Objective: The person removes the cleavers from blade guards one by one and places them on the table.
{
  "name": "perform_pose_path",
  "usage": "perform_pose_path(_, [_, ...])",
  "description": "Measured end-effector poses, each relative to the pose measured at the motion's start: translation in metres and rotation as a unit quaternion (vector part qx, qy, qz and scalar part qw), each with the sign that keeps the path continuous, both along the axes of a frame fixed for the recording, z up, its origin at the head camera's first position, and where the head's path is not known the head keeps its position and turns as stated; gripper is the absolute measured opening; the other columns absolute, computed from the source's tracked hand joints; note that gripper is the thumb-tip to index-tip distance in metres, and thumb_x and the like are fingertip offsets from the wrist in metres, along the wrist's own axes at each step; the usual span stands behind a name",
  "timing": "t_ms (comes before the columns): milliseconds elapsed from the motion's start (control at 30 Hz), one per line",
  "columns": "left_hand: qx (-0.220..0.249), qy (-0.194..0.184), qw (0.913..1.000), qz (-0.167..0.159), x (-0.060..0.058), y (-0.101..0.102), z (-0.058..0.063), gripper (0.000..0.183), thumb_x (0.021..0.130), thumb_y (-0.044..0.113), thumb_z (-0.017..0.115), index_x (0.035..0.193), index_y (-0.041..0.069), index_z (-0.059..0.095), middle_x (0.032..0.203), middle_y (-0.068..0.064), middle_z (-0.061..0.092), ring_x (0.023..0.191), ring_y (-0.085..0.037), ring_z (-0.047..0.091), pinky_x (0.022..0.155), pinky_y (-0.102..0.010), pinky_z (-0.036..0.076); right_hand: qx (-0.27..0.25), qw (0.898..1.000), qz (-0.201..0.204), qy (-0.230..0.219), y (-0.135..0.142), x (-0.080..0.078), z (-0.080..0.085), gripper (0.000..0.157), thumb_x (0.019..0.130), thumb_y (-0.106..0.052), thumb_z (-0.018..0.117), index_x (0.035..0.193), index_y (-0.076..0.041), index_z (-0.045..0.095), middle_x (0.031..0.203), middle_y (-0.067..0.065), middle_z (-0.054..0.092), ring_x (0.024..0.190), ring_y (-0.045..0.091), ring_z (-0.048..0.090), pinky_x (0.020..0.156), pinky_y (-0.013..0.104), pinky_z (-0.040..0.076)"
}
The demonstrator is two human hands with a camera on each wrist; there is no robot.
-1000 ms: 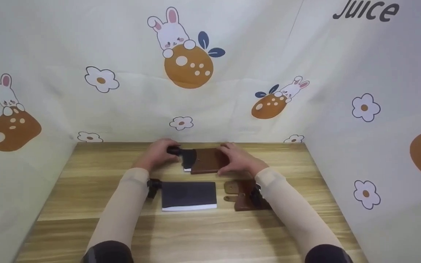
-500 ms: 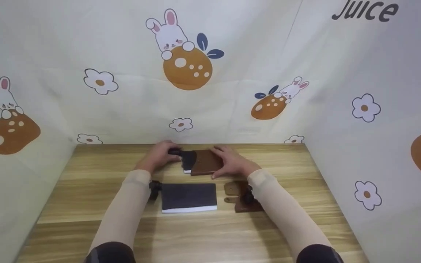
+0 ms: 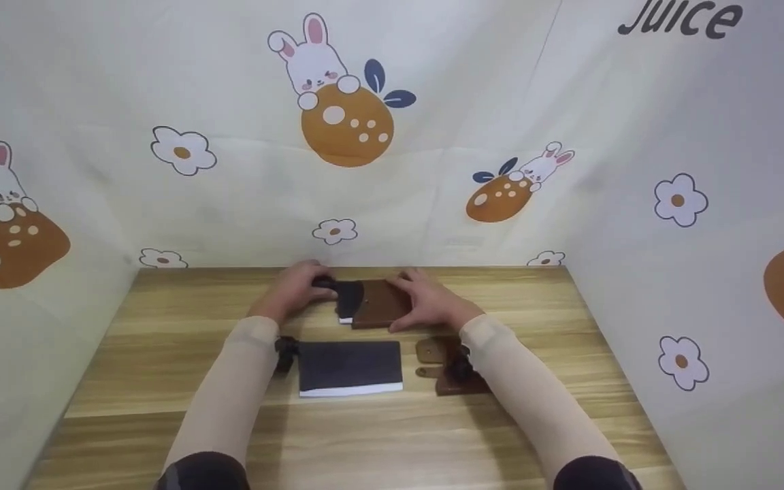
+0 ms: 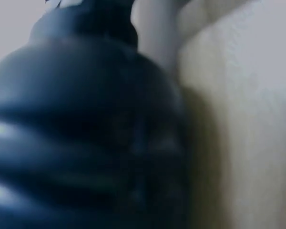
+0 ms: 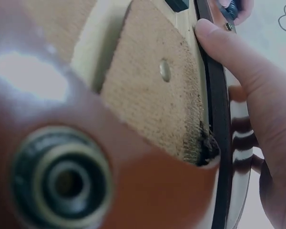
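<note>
At the back of the table lies a cleaver (image 3: 349,299), its dark blade partly inside a brown leather sheath (image 3: 378,304). My left hand (image 3: 295,289) grips the black handle. My right hand (image 3: 435,301) spans the sheath's right end, thumb on the near edge and fingers at the far one. Nearer to me a second cleaver (image 3: 350,365) lies bare, with a dark blade and a bright edge; my left wrist covers its handle. A ribbed dark handle (image 4: 81,129) fills much of the left wrist view, blurred.
A second brown sheath (image 3: 452,384) with tan flaps (image 3: 431,352) lies right of the bare cleaver, partly under my right forearm. Its metal snap (image 5: 66,179) looms close in the right wrist view. Patterned cloth (image 3: 242,197) walls the wooden table (image 3: 337,442) at back and sides.
My right hand has slid a little left along the sheath and its forearm has come inward. The left hand keeps its hold on the handle. Both cleavers stay about where they were.
</note>
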State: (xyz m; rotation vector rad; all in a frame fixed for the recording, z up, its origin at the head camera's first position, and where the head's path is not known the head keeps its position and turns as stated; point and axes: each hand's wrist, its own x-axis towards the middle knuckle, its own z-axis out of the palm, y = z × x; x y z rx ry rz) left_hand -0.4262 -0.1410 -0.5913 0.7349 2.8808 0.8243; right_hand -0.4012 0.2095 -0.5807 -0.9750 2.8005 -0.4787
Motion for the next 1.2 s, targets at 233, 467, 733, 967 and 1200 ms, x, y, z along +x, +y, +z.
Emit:
perform_pose_path(233, [-0.002,0.019,0.9997,-0.014,0.006,0.001,0.01,0.043,0.098,0.043,0.085,0.127,0.013,0.077,0.123,-0.009,0.075,0.116,-0.034,0.069,0.108,-0.056,0.052,-0.007,0.999,0.019,0.025,0.007,0.001,0.007,0.118,0.075,-0.073,0.091,0.168,-0.015,0.047,0.153,0.013,0.048,0.138,0.029,0.045,0.117,0.046,0.045])
perform_pose_path(467, [0.003,0.04,0.9992,-0.006,0.012,0.002,0.018,0.039,0.096,0.046,0.087,0.119,0.016,0.082,0.104,-0.002,0.077,0.098,-0.028,0.069,0.093,-0.051,0.056,-0.014,0.998,0.024,0.05,0.014,0.009,0.017,0.116,0.076,-0.074,0.087,0.169,-0.019,0.047,0.155,0.007,0.048,0.136,0.025,0.047,0.114,0.045,0.048])
perform_pose_path(733, [0.002,0.058,0.9982,-0.009,0.021,0.0,0.027,0.04,0.095,0.049,0.086,0.123,0.02,0.083,0.105,0.0,0.079,0.097,-0.026,0.071,0.092,-0.05,0.058,-0.023,0.998,0.015,0.059,0.018,0.018,0.022,0.112,0.078,-0.077,0.084,0.17,-0.026,0.045,0.157,0.003,0.046,0.139,0.023,0.044,0.114,0.048,0.048])
perform_pose_path(967, [-0.007,0.096,0.9951,-0.023,0.023,0.001,0.038,0.044,0.097,0.047,0.084,0.131,0.019,0.081,0.116,-0.004,0.081,0.104,-0.029,0.074,0.097,-0.052,0.058,-0.049,0.996,0.018,0.071,0.019,0.025,0.036,0.111,0.077,-0.067,0.092,0.17,-0.028,0.045,0.15,0.002,0.047,0.136,0.022,0.041,0.109,0.046,0.048])
perform_pose_path(1200, [0.008,0.117,0.9927,-0.025,0.03,0.0,0.043,0.043,0.098,0.048,0.084,0.131,0.02,0.08,0.118,-0.005,0.081,0.104,-0.029,0.074,0.094,-0.051,0.059,-0.049,0.989,0.045,0.13,0.02,0.028,0.042,0.112,0.073,-0.064,0.095,0.167,-0.022,0.049,0.144,0.011,0.052,0.132,0.029,0.047,0.112,0.048,0.044])
